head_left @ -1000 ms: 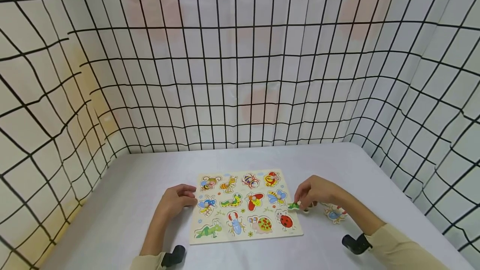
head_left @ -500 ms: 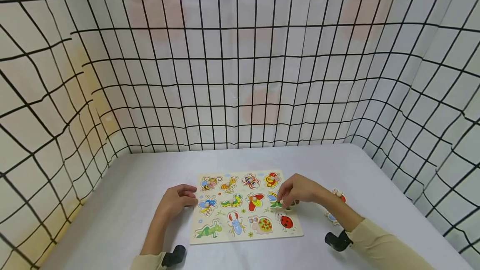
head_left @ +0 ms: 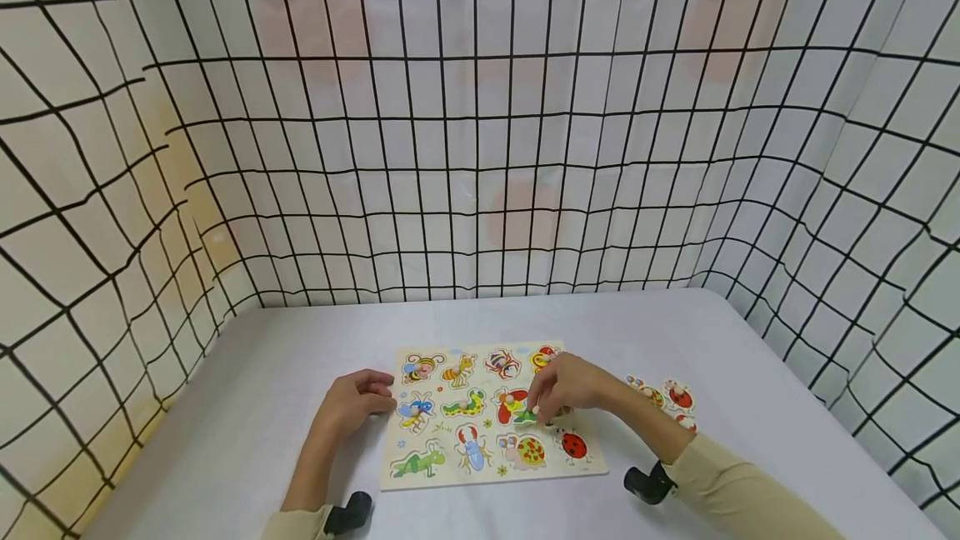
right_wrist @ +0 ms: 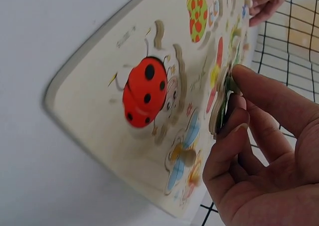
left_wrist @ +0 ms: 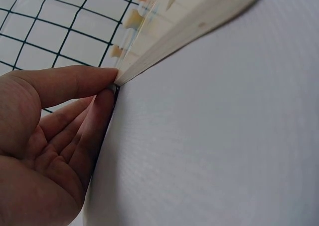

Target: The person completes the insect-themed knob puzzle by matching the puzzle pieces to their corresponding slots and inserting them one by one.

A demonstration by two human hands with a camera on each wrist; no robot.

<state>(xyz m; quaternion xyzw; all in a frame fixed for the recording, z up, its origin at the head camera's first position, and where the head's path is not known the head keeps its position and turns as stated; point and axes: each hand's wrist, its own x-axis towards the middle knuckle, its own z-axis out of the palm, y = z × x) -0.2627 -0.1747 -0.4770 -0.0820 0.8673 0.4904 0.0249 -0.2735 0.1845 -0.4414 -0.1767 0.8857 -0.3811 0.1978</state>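
Note:
A wooden insect peg puzzle board (head_left: 585,467) lies on the white table. My left hand (head_left: 352,402) rests at its left edge, and in the left wrist view the thumb and a finger touch the board's side with fairly straight fingers. Over the right half of the board, my right hand (head_left: 567,386) pinches a green puzzle piece (head_left: 526,417), held near the red-winged insect piece (head_left: 511,401). The right wrist view shows that piece tilted, nearly edge-on and mostly dark, between thumb and fingers. Below the hand is the ladybug picture (right_wrist: 144,94), with no knob showing.
Loose puzzle pieces lie on the table right of the board, including a ladybug piece (head_left: 678,395) and a spotted piece (head_left: 651,394), partly behind the right forearm. Several knobbed pieces sit in the board's upper rows. A black-lined grid wall (head_left: 480,190) encloses the table.
My right hand has moved left from beside the board to above it, carrying the green puzzle piece. The left hand has stayed at the board's left edge.

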